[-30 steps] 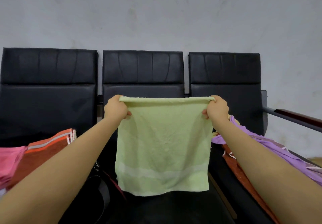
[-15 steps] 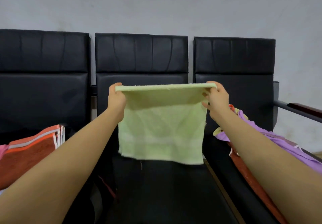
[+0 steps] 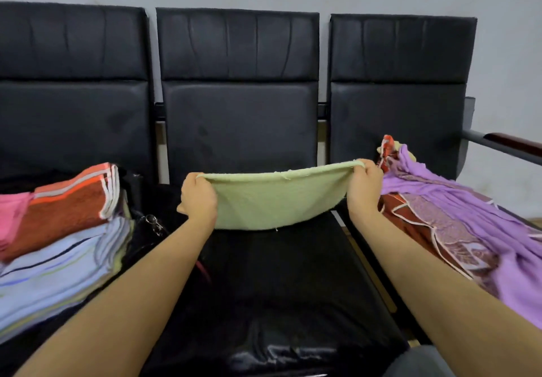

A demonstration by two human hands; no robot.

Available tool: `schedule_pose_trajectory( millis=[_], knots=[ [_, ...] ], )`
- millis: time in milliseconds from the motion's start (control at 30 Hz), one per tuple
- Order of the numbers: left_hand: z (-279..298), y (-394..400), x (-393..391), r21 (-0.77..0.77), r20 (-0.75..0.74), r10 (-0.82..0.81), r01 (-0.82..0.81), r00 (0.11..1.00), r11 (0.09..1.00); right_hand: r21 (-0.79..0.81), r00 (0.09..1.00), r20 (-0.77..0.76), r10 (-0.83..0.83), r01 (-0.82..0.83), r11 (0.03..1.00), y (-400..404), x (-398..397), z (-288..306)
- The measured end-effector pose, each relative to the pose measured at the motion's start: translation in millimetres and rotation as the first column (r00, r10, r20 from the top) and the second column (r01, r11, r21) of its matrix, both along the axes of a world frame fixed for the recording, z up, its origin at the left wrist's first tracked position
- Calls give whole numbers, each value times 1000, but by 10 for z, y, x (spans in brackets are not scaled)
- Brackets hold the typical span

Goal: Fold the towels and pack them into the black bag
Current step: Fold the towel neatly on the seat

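A light green towel (image 3: 272, 200) hangs slack between my hands, low over the middle black seat (image 3: 278, 282). My left hand (image 3: 198, 197) grips its left top corner and my right hand (image 3: 362, 190) grips its right top corner. The towel's lower edge sags in a curve onto or just above the seat. A stack of folded towels (image 3: 58, 230), pink, orange and pale blue striped, lies on the left seat. The black bag (image 3: 152, 209) shows partly between that stack and my left arm, with a metal clasp on it.
A loose heap of purple and red cloth (image 3: 457, 224) covers the right seat. Three black padded backrests (image 3: 237, 83) stand against a grey wall. A metal and wood armrest (image 3: 504, 147) juts out at the far right.
Both hands have lowered the green towel from chest height down to the middle seat. The towel now sags instead of hanging flat, and my view has tilted down.
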State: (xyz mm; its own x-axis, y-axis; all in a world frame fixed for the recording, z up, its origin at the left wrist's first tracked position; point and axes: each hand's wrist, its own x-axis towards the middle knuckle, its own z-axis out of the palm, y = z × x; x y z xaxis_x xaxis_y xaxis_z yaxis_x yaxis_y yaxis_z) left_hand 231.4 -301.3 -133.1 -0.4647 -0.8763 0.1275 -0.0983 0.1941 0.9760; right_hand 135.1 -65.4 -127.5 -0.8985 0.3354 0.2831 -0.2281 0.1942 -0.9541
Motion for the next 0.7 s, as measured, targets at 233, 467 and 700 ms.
schedule_pose_trajectory(
  millis=[233, 467, 700],
  knots=[
    [-318, -44, 106, -228, 383, 37, 56, 923, 972, 251, 963, 229, -146, 86, 964, 126, 125, -285],
    [-696, -96, -61, -326, 771, -41, 449, 635, 832, 190, 910, 409, 62, -152, 970, 165, -121, -613],
    [-883, -167, -270, -516, 792, 132, 538, 596, 666, 364, 944, 331, 9, -137, 921, 49, -377, -745]
  ],
)
